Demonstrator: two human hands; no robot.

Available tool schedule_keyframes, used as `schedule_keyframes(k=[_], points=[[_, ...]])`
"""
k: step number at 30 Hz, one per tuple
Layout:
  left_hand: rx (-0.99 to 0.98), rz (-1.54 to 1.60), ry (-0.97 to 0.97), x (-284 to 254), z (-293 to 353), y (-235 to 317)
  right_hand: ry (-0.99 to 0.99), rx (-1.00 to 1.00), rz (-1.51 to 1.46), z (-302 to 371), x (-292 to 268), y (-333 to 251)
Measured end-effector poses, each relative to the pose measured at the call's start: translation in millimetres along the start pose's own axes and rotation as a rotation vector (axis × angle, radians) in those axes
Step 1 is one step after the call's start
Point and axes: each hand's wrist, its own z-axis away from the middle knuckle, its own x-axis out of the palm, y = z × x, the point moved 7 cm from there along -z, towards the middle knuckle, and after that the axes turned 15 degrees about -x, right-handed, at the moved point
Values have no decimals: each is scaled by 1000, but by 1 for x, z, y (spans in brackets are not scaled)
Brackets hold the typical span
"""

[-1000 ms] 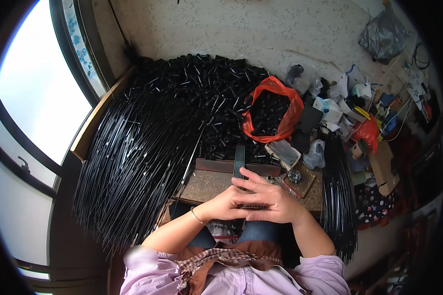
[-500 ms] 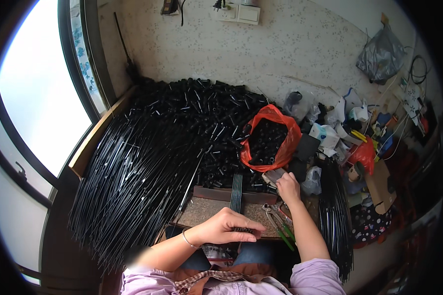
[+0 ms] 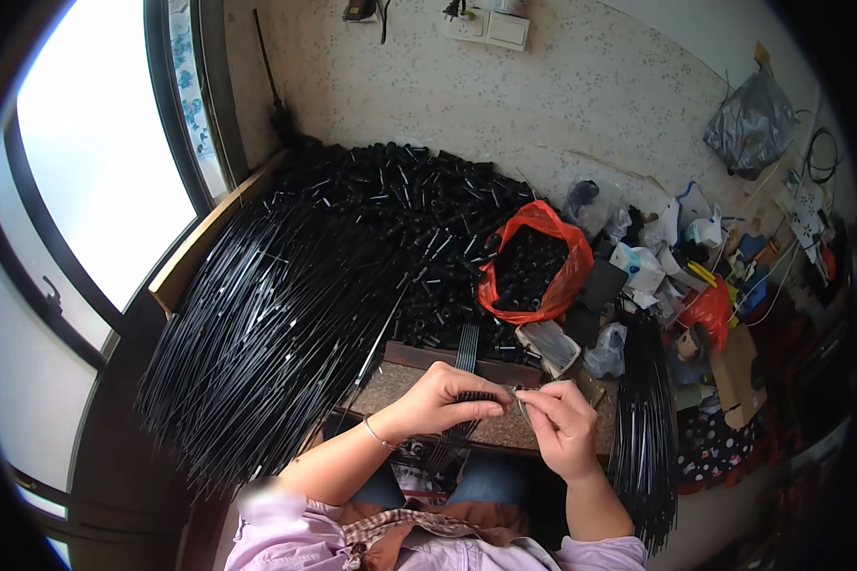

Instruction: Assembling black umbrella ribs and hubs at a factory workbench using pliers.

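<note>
My left hand point(image 3: 446, 398) is closed, thumb under fingers, around a dark ribbed row of small ends. Thin black rods point(image 3: 467, 346) lie side by side, running over the tray edge to this hand and out below it. At the left fingertips, my right hand point(image 3: 564, 423) pinches with thumb and forefinger; what it holds is too small to make out. Just beyond the right hand lies a small clear-topped box point(image 3: 548, 346). A red plastic bag point(image 3: 581, 271), open at the top, holds small black parts point(image 3: 528, 266).
A large sheaf of thin black rods point(image 3: 267, 324) spreads at the left, with heaped black tubular pieces point(image 3: 428, 205) behind. Another rod bundle point(image 3: 644, 419) hangs at the right. Bags, cartons point(image 3: 736, 376) and cables clutter the far right. A wooden board point(image 3: 214, 233) edges the left side.
My right hand has left the clear-topped box and come leftward and nearer, to the left fingertips. The green-handled pliers seen before are no longer plainly visible. The whole view has shifted slightly.
</note>
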Motion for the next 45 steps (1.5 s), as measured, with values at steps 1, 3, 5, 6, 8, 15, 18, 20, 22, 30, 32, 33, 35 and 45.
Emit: schedule_keyframes(k=[1,3,5,6,8,15,18,20,22,30,32,33,35,45], points=[[37,-28,-5,0,1,5,-13,-83,130,1,-1,-14],[66,-18,-8,2,3,5,-13,-79,173,3,0,-23],[72,-17,-2,4,7,6,-17,-90,232,4,-2,-29],[82,-18,5,5,8,7,-18,-88,239,5,-3,-31],[83,-20,5,7,10,7,-4,-77,222,6,-5,-33],[41,-15,-10,12,14,4,-22,-84,237,10,-7,-40],[76,-28,-34,14,16,8,-23,-105,228,7,-5,-43],[95,-33,-32,15,16,8,-82,-188,232,6,-1,-48],[112,-40,-28,16,17,8,-106,-235,206,4,-1,-46],[127,-62,-146,22,16,4,-79,-311,19,-14,-1,-43],[115,-60,-123,19,17,2,-87,-266,-38,-14,1,-34],[109,-58,-104,17,17,1,-94,-222,-89,-13,2,-30],[96,-71,-123,17,17,-1,-105,-235,-104,-13,4,-31],[30,-198,-38,17,17,-2,-108,-314,-56,-18,5,-37]])
